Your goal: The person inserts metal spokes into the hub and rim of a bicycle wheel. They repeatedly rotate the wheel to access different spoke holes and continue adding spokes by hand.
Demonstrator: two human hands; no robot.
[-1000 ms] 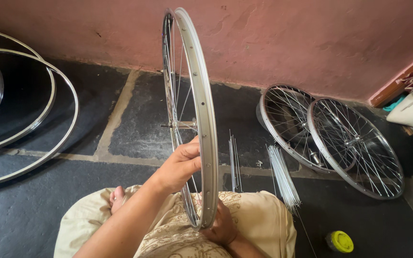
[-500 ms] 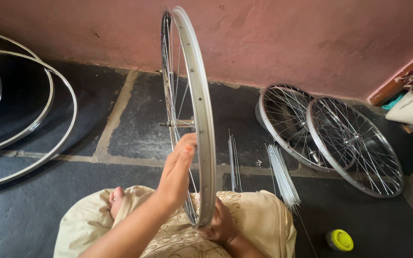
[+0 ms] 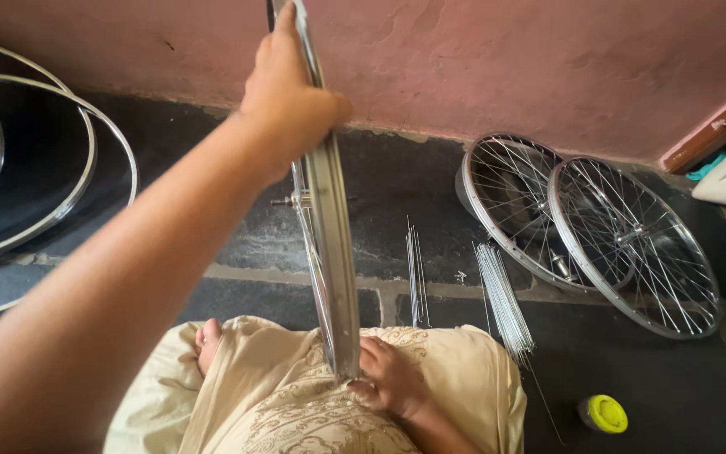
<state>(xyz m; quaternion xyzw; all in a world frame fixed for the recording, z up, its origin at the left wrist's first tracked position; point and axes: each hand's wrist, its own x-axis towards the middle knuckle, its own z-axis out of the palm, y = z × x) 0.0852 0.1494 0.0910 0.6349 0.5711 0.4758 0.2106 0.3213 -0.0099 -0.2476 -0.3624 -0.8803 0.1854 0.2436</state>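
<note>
A pink plastered wall (image 3: 506, 59) fills the top of the view, above a dark stone floor (image 3: 397, 185). Bare wheel rims (image 3: 86, 160) lie at the far left, cut off by the frame edge. Two spoked bicycle wheels (image 3: 598, 227) lean overlapping near the wall on the right.

The spoked wheel (image 3: 334, 252) being worked on stands upright on the person's lap, seen edge-on; its top runs out of the picture and its hub is mostly hidden behind the rim. The left hand (image 3: 287, 92) is closed over the rim near the top, fingers wrapped round the far side and out of sight. The right hand (image 3: 392, 378) sits at the rim's bottom, fingers curled against it; whether they truly grip is unclear.

Loose spokes (image 3: 502, 294) lie bundled on the floor, thinner ones (image 3: 414, 269) beside them. A small yellow-lidded container (image 3: 603, 414) sits at lower right.
</note>
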